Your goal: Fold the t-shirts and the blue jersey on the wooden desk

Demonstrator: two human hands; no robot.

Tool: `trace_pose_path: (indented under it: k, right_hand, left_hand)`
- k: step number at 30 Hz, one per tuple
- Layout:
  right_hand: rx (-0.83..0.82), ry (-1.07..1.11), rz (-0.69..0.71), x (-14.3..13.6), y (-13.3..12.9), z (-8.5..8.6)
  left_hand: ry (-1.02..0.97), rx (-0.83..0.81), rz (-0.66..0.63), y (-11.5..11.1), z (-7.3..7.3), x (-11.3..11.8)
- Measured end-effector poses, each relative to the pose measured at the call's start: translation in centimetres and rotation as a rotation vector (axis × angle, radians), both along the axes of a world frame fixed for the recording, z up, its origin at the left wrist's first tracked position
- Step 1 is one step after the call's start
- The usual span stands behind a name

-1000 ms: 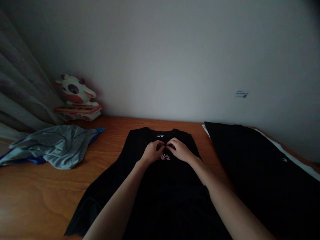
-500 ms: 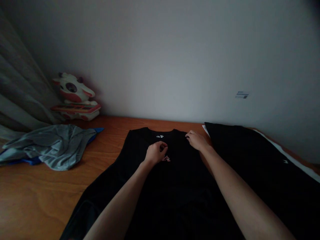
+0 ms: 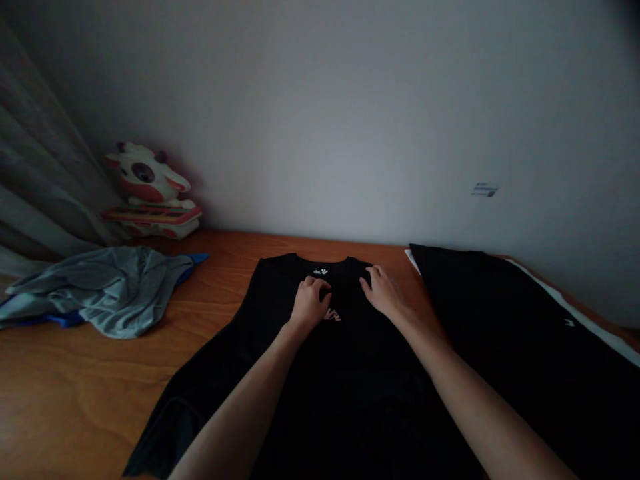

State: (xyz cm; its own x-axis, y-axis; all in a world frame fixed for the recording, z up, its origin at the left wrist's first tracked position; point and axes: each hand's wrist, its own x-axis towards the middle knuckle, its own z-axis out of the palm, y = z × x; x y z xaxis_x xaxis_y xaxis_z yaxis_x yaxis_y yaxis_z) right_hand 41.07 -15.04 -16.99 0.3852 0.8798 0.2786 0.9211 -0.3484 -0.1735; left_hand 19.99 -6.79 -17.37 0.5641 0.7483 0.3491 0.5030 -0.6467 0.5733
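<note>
A black shirt [image 3: 350, 373] lies spread flat in front of me, its neckline toward the wall, with a white neck print and a small pink chest print. My left hand [image 3: 309, 303] rests over the upper chest just below the collar, fingers loosely curved and a gap between thumb and forefinger. Near the shirt's right shoulder, my right hand [image 3: 384, 290] has its thumb and fingers apart, the fingertips at the shoulder cloth. No cloth shows gripped in either hand. The lower part of the shirt is dark and partly behind my forearms.
Another black garment [image 3: 500, 320] with a small white mark lies at the right, white cloth [image 3: 590, 320] showing along its edge. A crumpled grey garment [image 3: 125, 287] with blue parts is on the wooden surface [image 3: 65, 393] at left. Behind it stand a cow-shaped toy keyboard [image 3: 153, 190] and a curtain [image 3: 40, 153].
My right hand has shifted slightly left and inward from the shoulder edge, its thumb and fingers spreading. My left hand has moved slightly, its thumb and forefinger parting a little. The shirt lies much the same.
</note>
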Motion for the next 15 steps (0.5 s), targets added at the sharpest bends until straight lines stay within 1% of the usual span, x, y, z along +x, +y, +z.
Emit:
trace_pose_path:
  k: [4, 7, 12, 15]
  right_hand:
    - [0.007, 0.016, 0.124, -3.4, -1.5, -1.0]
    - [-0.056, 0.024, 0.137, -5.1, -2.4, -1.7]
    - [-0.121, 0.037, 0.137, -5.8, -3.0, -1.7]
    - [-0.129, 0.048, 0.131, -5.7, -3.0, -1.5]
  left_hand:
    - [0.053, 0.022, -0.03, -0.4, -0.2, 0.1]
    - [0.135, 0.065, -0.041, -0.9, 0.0, 0.2]
    - [0.181, 0.125, -0.041, -0.9, 1.4, -0.4]
    - [0.266, 0.18, 0.043, -0.2, 2.2, -1.4]
